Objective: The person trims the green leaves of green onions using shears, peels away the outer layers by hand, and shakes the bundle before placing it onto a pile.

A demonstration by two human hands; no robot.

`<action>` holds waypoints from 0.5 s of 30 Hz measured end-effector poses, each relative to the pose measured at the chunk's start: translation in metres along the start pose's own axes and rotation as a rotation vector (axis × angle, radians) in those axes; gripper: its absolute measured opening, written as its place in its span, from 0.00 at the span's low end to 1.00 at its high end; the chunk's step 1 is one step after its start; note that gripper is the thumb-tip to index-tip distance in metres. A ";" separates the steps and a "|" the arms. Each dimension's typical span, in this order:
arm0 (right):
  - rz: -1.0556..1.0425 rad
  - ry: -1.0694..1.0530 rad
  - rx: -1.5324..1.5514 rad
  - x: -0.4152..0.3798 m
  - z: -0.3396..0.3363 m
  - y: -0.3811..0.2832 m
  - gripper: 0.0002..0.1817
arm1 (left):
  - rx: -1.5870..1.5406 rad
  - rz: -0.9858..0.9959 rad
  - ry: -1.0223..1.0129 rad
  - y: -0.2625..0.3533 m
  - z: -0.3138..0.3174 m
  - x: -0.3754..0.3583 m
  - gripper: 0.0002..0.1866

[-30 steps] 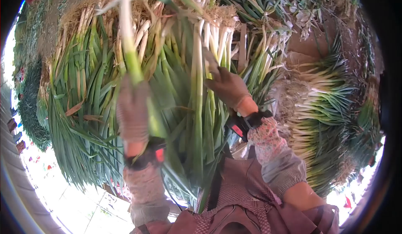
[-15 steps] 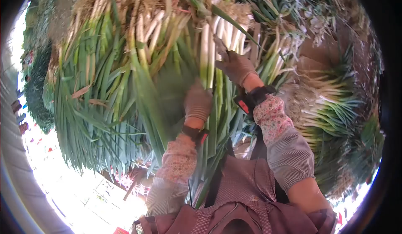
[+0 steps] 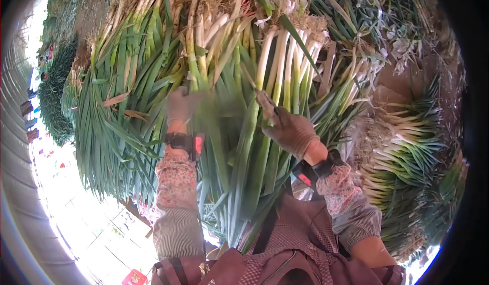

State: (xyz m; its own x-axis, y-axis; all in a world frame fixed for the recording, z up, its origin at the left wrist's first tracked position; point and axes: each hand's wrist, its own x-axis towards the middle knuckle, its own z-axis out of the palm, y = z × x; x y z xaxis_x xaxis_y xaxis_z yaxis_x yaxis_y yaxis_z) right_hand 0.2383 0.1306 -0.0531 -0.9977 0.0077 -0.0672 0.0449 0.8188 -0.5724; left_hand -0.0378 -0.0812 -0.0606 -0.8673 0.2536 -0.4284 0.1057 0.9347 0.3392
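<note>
Nearest, the right hand, gloved, has its fingers closed around a thin tool, probably a small knife, the tip resting among the green onion stalks. The left hand is blurred; whether its fingers are spread or closed I cannot tell, though it presses into the big onion bundle in front. The stalks look light, bendable and easily bruised; the firm white stems seem the best place to grip. Farther right lies another onion pile. No containers show.
</note>
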 end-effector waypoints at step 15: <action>0.610 -0.242 0.547 -0.045 -0.040 -0.040 0.29 | -0.218 0.156 0.020 0.091 0.070 -0.073 0.28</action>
State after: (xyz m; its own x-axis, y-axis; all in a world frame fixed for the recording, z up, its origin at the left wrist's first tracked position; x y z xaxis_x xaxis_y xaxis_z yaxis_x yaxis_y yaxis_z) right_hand 0.2797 0.1203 0.0061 -0.7556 0.1837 -0.6287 0.6509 0.3184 -0.6892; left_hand 0.0691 0.0027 -0.0568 -0.8585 0.3830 -0.3410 0.1332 0.8086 0.5730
